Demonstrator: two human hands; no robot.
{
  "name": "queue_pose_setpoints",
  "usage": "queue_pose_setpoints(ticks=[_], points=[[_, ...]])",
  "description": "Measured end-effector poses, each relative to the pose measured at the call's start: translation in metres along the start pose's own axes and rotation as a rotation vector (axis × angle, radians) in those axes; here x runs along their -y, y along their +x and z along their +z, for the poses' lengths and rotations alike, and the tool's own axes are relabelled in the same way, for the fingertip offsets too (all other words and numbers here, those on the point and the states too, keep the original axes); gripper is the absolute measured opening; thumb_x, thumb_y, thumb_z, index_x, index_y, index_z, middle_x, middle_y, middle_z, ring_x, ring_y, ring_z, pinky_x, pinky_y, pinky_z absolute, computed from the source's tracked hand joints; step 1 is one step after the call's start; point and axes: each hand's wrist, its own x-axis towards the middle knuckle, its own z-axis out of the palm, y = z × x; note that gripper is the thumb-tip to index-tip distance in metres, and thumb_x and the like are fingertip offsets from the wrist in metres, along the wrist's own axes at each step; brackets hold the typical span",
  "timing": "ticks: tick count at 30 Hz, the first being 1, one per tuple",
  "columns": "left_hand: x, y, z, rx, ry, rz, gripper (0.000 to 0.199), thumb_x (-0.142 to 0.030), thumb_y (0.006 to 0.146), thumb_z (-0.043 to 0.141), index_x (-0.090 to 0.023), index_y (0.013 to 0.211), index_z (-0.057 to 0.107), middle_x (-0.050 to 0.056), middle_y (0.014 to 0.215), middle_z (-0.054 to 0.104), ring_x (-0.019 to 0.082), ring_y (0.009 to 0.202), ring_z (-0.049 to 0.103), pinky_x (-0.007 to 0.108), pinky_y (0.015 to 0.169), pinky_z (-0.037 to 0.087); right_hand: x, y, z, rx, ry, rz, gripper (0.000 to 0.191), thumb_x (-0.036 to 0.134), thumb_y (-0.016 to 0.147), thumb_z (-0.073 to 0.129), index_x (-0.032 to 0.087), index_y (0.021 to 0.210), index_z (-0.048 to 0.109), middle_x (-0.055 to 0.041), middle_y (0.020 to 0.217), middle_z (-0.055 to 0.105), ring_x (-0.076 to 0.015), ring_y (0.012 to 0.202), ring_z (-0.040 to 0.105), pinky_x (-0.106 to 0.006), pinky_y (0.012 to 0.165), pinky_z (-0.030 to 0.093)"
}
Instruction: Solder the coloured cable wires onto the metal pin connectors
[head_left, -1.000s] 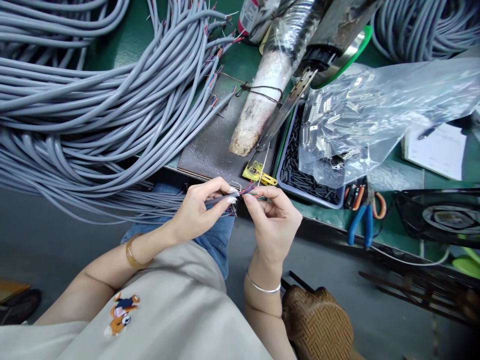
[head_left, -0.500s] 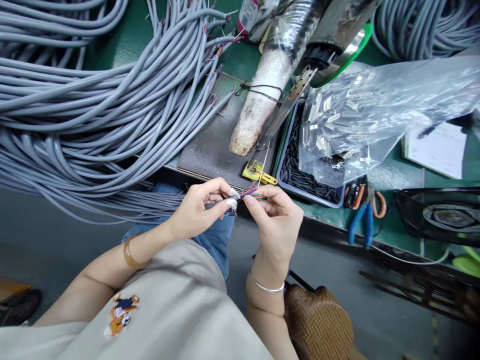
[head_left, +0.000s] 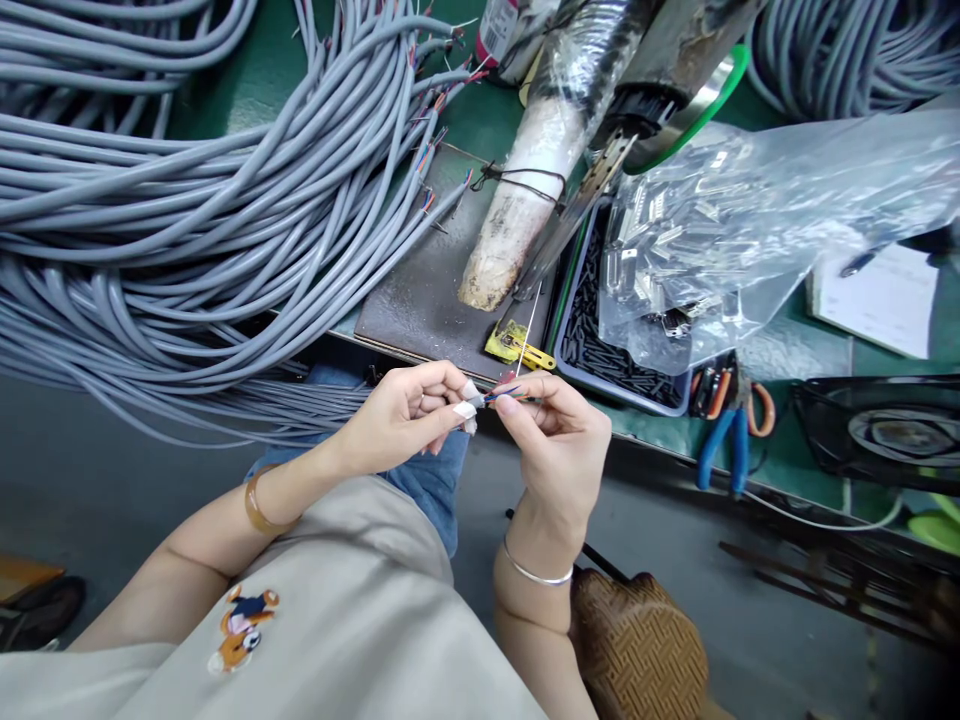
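Observation:
Near the table's front edge my left hand [head_left: 405, 408] pinches the end of a grey cable [head_left: 477, 401], with white coverings on the thumb and a fingertip. Thin coloured wires [head_left: 495, 396], red, blue and orange among them, fan out of the cable's end. My right hand [head_left: 559, 420] has thumb and forefinger closed on these wires, just right of the left fingertips. More grey cables [head_left: 330, 405] run leftward behind my left hand over my lap. Just beyond my fingers a yellow clip-like piece [head_left: 525, 348] lies at the edge of a dark plate [head_left: 420, 290].
Big bundles of grey cable [head_left: 187, 200] cover the table's left. A wrapped white bar [head_left: 517, 190] slants over the plate. Right of it stand a tray [head_left: 622, 395] of small black pieces, a plastic bag [head_left: 705, 230] of metal parts and blue-handled pliers [head_left: 724, 440].
My right fingers have shifted slightly on the wires, and the wires between the hands look more gathered. Red strands now stick up above my right fingertips. My left hand keeps its hold.

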Motion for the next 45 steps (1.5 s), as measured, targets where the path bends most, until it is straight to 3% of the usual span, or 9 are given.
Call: queue_pose_setpoints(ticks=[5,11,15,29,34,40,45], points=[[0.003,0.000,0.003,-0.011,0.007,0.039,0.024,-0.034,0.090,0.073,-0.015,0.093,0.058,0.000,0.072,0.065,0.004,0.048,0.051,0.015,0.044,0.043,0.001,-0.003,0.002,-0.035,0.003,-0.033,0.009,0.028,0.079,0.079,0.022,0.076,0.073,0.0018,0.074,0.068,-0.0042,0.047,0.035,-0.021,0.041,0.026],[0.008,0.000,0.007,-0.116,0.106,0.175,0.012,-0.024,0.091,0.069,-0.013,0.093,0.063,-0.001,0.072,0.061,0.005,0.056,0.054,0.014,0.053,0.048,0.000,-0.006,0.008,-0.124,0.021,-0.024,0.011,0.029,0.081,0.079,0.021,0.077,0.073,0.0063,0.058,0.055,-0.0044,0.046,0.032,-0.021,0.043,0.025],[0.007,0.002,0.005,-0.106,0.143,0.236,0.008,-0.019,0.090,0.068,-0.012,0.092,0.066,0.000,0.076,0.063,0.005,0.059,0.055,0.014,0.056,0.049,-0.001,-0.006,0.007,-0.111,0.054,-0.007,0.014,0.032,0.081,0.081,0.021,0.077,0.073,0.0062,0.058,0.055,-0.0042,0.045,0.032,-0.021,0.042,0.024],[0.005,0.001,-0.005,0.123,-0.056,-0.029,0.029,-0.038,0.093,0.070,-0.012,0.099,0.061,0.003,0.076,0.070,0.004,0.047,0.053,0.015,0.043,0.044,-0.008,0.003,-0.001,0.010,0.146,-0.019,0.015,0.035,0.077,0.084,0.022,0.078,0.076,0.0003,0.075,0.072,-0.0067,0.052,0.053,-0.019,0.044,0.038],[0.004,0.002,-0.007,0.175,-0.132,-0.091,0.033,-0.042,0.091,0.072,-0.013,0.097,0.060,0.002,0.075,0.069,0.005,0.045,0.053,0.016,0.041,0.045,-0.008,0.002,-0.001,0.046,0.143,-0.060,0.013,0.034,0.078,0.084,0.023,0.078,0.077,0.0007,0.074,0.071,-0.0059,0.050,0.047,-0.020,0.043,0.034],[0.004,0.001,-0.006,0.145,-0.135,-0.150,0.035,-0.044,0.088,0.075,-0.015,0.095,0.056,0.001,0.074,0.068,0.006,0.044,0.054,0.017,0.041,0.044,-0.002,-0.006,-0.003,0.000,-0.063,-0.162,0.006,0.028,0.085,0.079,0.023,0.082,0.078,-0.0003,0.078,0.070,-0.0067,0.053,0.045,-0.023,0.046,0.031],[0.005,0.002,0.001,0.018,-0.074,-0.089,0.027,-0.033,0.087,0.075,-0.014,0.100,0.060,-0.003,0.071,0.059,0.004,0.052,0.049,0.014,0.047,0.042,0.003,-0.015,0.002,-0.076,-0.206,-0.286,0.003,0.023,0.089,0.075,0.023,0.086,0.075,0.0007,0.078,0.068,-0.0076,0.056,0.048,-0.024,0.047,0.031]])
